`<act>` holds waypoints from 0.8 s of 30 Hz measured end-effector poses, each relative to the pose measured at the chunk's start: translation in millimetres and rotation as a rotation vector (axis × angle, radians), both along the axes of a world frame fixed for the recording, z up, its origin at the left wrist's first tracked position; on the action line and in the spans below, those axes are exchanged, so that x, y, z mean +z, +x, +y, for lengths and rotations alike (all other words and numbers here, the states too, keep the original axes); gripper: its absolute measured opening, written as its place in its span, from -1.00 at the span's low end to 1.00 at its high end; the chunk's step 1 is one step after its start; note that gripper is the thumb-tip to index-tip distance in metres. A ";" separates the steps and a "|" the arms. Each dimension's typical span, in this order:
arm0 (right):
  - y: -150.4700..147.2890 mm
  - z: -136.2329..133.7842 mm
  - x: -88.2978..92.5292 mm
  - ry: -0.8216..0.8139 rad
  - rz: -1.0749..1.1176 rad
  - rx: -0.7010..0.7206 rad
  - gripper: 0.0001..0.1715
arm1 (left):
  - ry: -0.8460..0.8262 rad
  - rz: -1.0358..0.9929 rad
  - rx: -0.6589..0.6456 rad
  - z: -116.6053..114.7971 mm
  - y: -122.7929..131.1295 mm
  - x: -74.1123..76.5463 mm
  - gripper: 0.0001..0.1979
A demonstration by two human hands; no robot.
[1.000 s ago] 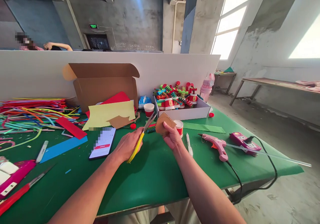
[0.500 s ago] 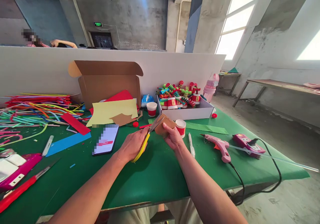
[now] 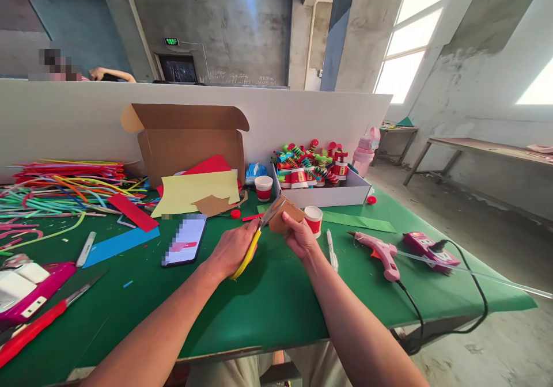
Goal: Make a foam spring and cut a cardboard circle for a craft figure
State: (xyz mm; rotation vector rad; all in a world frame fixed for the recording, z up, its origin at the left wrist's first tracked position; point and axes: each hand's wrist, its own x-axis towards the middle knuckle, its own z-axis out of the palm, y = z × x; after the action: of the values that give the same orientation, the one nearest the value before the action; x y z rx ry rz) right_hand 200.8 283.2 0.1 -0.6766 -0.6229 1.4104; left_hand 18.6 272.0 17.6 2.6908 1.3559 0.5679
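Yellow-handled scissors [image 3: 247, 255] are gripped in my left hand [image 3: 233, 250], blades pointing away and to the right. Between thumb and fingers, my right hand [image 3: 299, 234] pinches a small piece of brown cardboard [image 3: 280, 216]. The scissor blades [image 3: 268, 214] meet the left edge of this cardboard; whether they are parted around it is hard to make out. Just behind my right hand stands a red and white paper cup [image 3: 313, 220]. A second such cup [image 3: 263, 188] is farther back. A white pen-like tool [image 3: 332, 250] lies right of my right hand.
A pink glue gun [image 3: 380, 253] and power strip [image 3: 425, 250] lie right. A box [image 3: 328, 196] of cup figures stands behind. Left are a phone [image 3: 185, 241], coloured pipe cleaners [image 3: 78, 188], paper strips and a red-handled knife [image 3: 47, 322]. A white partition [image 3: 302, 113] borders the back.
The whole view has shifted slightly, with things appearing a little farther right. Both hands keep their grip on the scissors and the cardboard, with hardly any movement between them.
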 end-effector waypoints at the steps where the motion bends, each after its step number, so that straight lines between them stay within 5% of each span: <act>1: 0.1 0.2 -0.1 0.000 0.003 -0.001 -0.45 | -0.002 0.005 0.003 -0.1 0.3 0.4 -0.63; 24: 5.4 0.8 2.5 0.025 -0.034 -0.015 -0.48 | -0.028 0.151 0.045 -5.7 5.2 8.5 -0.72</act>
State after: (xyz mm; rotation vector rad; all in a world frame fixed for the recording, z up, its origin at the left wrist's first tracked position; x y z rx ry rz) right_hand 206.2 284.0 2.6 -0.6859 -0.6597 1.3774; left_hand 23.8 266.3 26.1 2.7361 1.4519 0.3522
